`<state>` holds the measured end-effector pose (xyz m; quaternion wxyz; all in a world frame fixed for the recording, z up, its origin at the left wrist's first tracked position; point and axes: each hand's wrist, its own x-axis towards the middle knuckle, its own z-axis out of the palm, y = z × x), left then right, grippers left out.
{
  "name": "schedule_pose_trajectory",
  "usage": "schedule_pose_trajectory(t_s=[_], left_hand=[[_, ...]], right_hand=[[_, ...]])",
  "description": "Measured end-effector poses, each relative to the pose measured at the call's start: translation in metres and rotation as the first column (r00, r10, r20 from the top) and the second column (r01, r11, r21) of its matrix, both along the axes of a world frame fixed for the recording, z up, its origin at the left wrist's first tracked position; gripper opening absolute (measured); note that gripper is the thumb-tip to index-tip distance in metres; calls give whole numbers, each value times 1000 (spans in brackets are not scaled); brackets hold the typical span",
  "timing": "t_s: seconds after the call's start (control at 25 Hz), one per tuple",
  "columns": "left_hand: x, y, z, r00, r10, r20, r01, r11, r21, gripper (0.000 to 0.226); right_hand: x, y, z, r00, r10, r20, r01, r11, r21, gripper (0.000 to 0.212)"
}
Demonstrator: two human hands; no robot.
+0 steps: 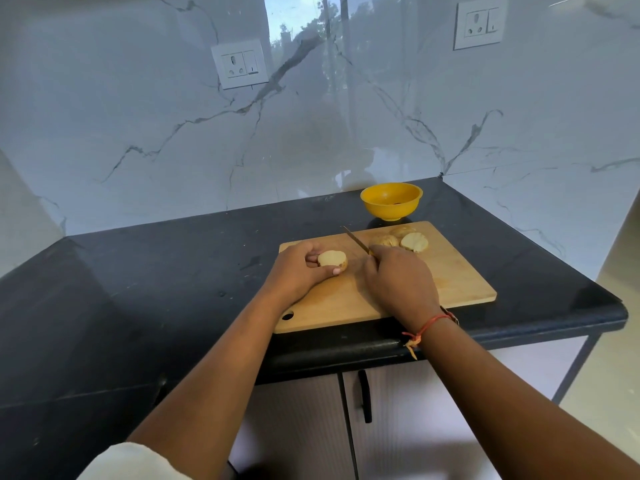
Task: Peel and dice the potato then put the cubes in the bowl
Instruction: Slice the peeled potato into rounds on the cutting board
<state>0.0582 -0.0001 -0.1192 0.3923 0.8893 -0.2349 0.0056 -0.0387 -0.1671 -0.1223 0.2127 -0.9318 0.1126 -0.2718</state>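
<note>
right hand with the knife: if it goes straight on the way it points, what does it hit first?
Nothing close, it seems. The right hand and its knife point away and left, between the held potato piece and the yellow bowl; only bare counter, then the marble wall. Depth is unclear.

a home kitchen: black stone counter (pixel 138 289), marble-look backsplash (pixel 138 133), wall sockets (pixel 240 64), cabinet doors (pixel 415 410) below.
</note>
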Motion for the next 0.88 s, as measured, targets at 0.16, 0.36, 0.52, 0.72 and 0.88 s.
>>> schedule_pose_trajectory(t_s=[0.16,0.36,0.52,0.72,0.88], left_hand=[[-2,1,-1,1000,0,-18,-2,998,-56,66],[-3,0,0,999,-5,-39,3,998,-63,62],[-3,-1,0,999,-9,-35,6,997,-71,60],[-1,-2,-2,999,-14,-45,10,996,-90,63],[0,-2,-3,999,-14,-51,9,995,-95,65]], right_hand=[[-8,0,9,999,47,-10,-47,999,19,36],[-17,14,14,992,67,-109,-78,992,-98,29],[-18,22,15,993,29,-111,-47,985,-166,32],[-16,25,11,987,11,-158,-40,983,-180,33],[-16,28,11,984,3,-177,-39,978,-203,32]])
